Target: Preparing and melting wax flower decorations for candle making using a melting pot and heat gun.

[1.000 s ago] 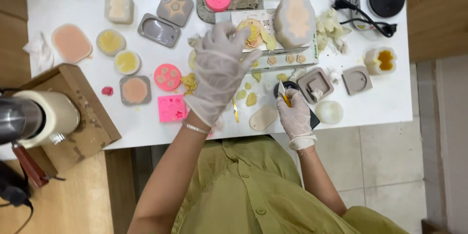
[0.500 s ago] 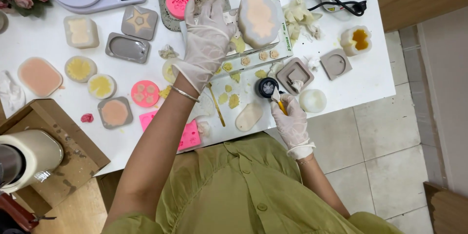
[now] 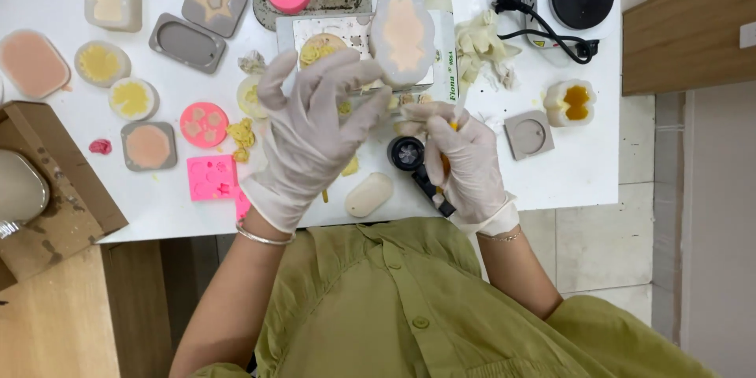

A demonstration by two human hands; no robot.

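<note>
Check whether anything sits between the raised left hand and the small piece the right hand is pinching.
Nothing visible does. The left hand is spread open above the table, and the right hand pinches a small yellow-orange piece beside it. Between them lies open space over the white table; the black round tool lies lower, on the tabletop.

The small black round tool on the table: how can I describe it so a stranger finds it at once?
Start at the white table and go to its near edge, between the two gloved hands. The black round tool lies there, just left of the right hand and above the plain oval cream piece. It is the only black thing among pale and pink moulds.
</note>
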